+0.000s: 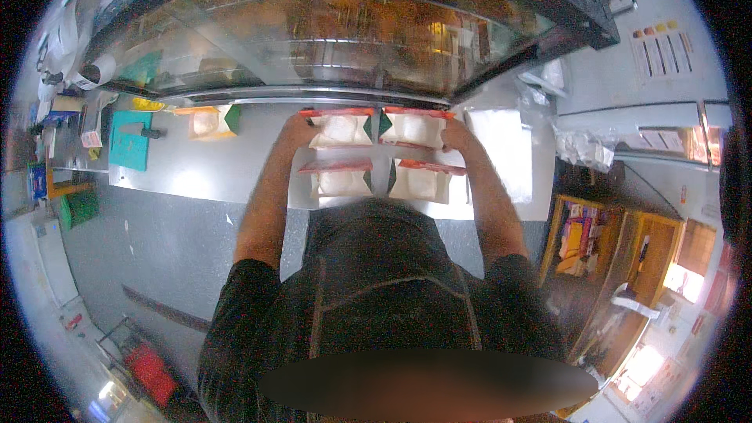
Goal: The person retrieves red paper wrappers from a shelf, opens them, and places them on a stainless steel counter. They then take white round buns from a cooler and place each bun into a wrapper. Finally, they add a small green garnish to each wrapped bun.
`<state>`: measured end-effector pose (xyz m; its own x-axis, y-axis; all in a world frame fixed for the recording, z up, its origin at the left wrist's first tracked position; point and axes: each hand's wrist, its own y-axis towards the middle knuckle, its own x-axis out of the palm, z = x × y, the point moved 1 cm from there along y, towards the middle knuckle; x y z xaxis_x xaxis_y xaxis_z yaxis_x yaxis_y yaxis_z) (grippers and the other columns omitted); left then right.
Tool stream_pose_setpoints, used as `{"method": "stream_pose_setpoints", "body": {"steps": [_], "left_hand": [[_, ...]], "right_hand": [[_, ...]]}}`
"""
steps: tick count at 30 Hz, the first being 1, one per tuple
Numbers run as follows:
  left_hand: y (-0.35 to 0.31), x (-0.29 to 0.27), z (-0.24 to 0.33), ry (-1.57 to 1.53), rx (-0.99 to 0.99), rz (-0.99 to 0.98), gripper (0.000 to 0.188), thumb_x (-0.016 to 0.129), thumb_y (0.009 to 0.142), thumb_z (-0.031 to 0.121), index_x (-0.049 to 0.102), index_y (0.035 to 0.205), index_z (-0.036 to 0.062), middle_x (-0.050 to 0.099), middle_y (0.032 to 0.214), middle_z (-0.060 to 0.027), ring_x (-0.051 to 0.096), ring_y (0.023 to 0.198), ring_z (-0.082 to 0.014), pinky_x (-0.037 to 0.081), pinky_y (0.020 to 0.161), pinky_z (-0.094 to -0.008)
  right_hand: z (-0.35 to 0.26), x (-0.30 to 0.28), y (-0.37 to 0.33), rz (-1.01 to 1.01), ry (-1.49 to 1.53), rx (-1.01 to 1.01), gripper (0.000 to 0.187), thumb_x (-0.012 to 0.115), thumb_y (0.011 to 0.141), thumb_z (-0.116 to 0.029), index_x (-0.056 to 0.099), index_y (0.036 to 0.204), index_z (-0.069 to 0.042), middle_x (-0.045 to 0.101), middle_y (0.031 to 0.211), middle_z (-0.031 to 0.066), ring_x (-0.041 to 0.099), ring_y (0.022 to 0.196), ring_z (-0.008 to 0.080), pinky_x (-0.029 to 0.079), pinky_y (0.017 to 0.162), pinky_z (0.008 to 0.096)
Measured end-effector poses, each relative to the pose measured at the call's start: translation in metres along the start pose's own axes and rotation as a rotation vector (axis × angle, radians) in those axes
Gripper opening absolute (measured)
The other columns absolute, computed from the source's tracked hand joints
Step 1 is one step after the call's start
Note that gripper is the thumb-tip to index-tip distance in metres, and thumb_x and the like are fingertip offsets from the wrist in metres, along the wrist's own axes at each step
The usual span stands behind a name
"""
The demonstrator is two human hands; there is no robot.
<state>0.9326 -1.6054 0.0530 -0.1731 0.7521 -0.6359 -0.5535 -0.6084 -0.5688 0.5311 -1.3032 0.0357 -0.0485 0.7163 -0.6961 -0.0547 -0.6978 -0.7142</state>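
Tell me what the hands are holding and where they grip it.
Four open cartons sit in a two-by-two block. The left hand presses its left side, the right hand its right side, both at the far row; finger grip too blurred to tell.

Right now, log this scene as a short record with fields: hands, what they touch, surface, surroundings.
left hand: at the left edge of the far-left carton, fingers not clearly visible
right hand: at the right edge of the far-right carton
cartons: four open white cartons with red and green edges, set two by two, close together
surface: grey steel counter
spare carton: alone, further left on the counter
teal board: far left of the counter
behind: curved glass display case
grip: cannot tell
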Motion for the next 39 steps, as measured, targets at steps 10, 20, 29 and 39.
{"method": "stream_pose_setpoints", "body": {"steps": [10, 20, 29, 39], "left_hand": [[-0.029, 0.021, -0.011, 0.153, 0.116, 0.264, 0.043, 0.06, 0.088, 0.007, 0.063, 0.129, -0.005, 0.071, 0.12, -0.0297, 0.067, 0.116, -0.0448, 0.053, 0.104, -0.0517], [-0.014, 0.043, -0.075, -0.089, 0.209, 0.271, 0.048, 0.053, 0.086, -0.006, 0.066, 0.131, 0.0008, 0.073, 0.12, -0.0242, 0.071, 0.11, -0.0405, 0.058, 0.098, -0.0466], [0.0, 0.041, -0.084, 0.276, 0.211, 0.328, 0.062, 0.066, 0.097, 0.029, 0.051, 0.149, 0.0002, 0.07, 0.128, -0.0246, 0.067, 0.12, -0.0395, 0.054, 0.104, -0.0482], [-0.159, 0.05, -0.044, -0.145, 0.213, 0.255, 0.051, 0.066, 0.098, 0.028, 0.057, 0.139, -0.0021, 0.069, 0.127, -0.0277, 0.068, 0.116, -0.0442, 0.054, 0.101, -0.05]], "right_hand": [[-0.169, -0.173, -0.055, 0.308, 0.795, -0.134, 0.043, 0.056, 0.101, -0.033, 0.072, 0.108, 0.006, 0.074, 0.109, 0.0278, 0.071, 0.101, 0.0456, 0.053, 0.097, 0.0573], [-0.204, -0.106, 0.085, 0.576, 0.496, 0.101, 0.031, 0.058, 0.09, -0.012, 0.074, 0.112, 0.003, 0.074, 0.098, 0.0312, 0.073, 0.098, 0.0468, 0.059, 0.09, 0.0545], [-0.197, -0.132, 0.049, 0.504, 0.894, 0.228, 0.039, 0.052, 0.1, -0.015, 0.057, 0.133, 0.003, 0.072, 0.112, 0.0312, 0.071, 0.104, 0.0491, 0.059, 0.09, 0.057], [-0.236, -0.106, -0.124, 0.213, 0.796, -0.219, 0.034, 0.063, 0.098, -0.033, 0.071, 0.094, -0.001, 0.074, 0.094, 0.0223, 0.073, 0.089, 0.0418, 0.055, 0.087, 0.0539]]}}
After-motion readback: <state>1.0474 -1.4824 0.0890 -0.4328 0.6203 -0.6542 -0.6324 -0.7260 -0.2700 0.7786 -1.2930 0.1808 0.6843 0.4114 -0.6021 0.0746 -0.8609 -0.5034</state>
